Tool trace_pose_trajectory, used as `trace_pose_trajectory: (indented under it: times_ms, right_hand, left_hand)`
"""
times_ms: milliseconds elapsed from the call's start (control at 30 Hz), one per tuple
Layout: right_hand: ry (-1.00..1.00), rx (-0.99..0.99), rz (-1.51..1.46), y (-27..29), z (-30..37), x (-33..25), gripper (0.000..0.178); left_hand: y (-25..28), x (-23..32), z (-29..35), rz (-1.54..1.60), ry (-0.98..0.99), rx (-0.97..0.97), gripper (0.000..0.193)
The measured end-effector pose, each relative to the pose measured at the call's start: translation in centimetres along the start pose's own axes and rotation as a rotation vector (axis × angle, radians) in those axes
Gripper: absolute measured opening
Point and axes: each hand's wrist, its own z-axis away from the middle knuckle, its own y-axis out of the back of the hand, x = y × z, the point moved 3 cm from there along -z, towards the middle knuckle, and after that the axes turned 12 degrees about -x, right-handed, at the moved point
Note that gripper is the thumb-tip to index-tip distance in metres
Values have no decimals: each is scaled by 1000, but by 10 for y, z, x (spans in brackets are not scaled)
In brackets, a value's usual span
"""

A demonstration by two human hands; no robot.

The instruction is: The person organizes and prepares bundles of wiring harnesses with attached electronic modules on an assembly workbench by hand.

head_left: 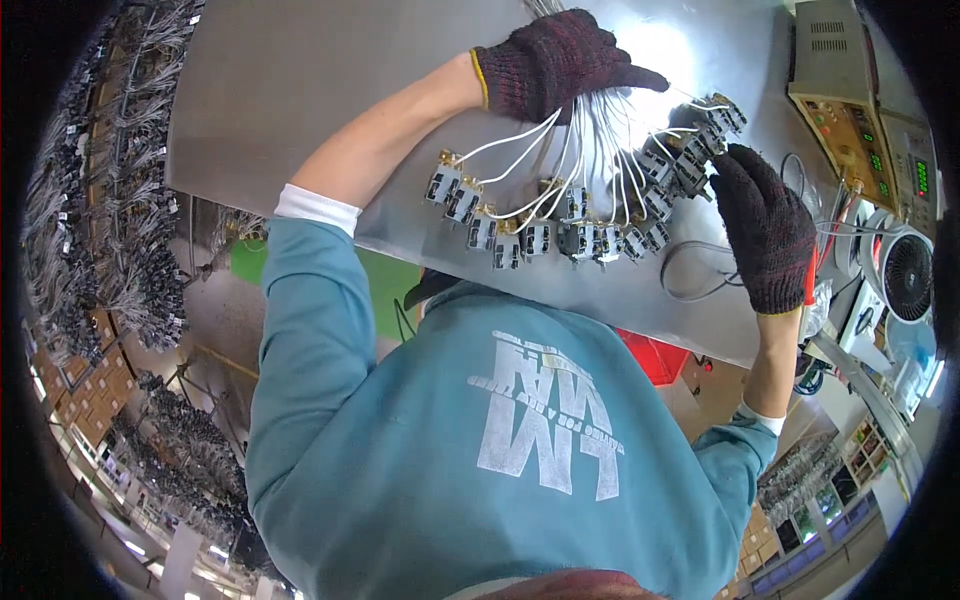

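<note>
In a dark knitted glove with a yellow cuff, my left hand (555, 68) is closed round a bundle of white wires (597, 125), its index finger pointing right. From there the wires fan out toward me, each ending in a small black and grey block with brass-coloured parts. These blocks (577, 240) lie in a curved row on the metal table. My right hand (765, 225), gloved alike, is at the right end of the row. Its fingers stretch toward the blocks there, the tips close beside them; whether they touch is unclear. I see nothing held in it.
A grey cable loop (690, 272) lies on the metal table (330, 90) near my right hand. At the right stand an instrument with green digits (850, 140) and a round black fan (907, 276). Wire bundles (150, 190) hang on racks at the left. A red bin (655, 357) shows below the table edge.
</note>
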Motion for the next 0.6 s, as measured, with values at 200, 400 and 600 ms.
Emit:
trace_pose_trajectory:
  times_ms: [200, 400, 600]
  right_hand:
    - [75, 24, -5, 4, -5, -1, 39]
    - [30, -19, -23, 6, -5, -7, 38]
    - [-125, 103, -517, 10, -3, -19, 24]
  left_hand:
    - [22, 3, 4, -119, 47, -141, 77]
    - [24, -1, 0, 99, -73, -9, 77]
    - [15, -3, -3, 96, -56, 52, 65]
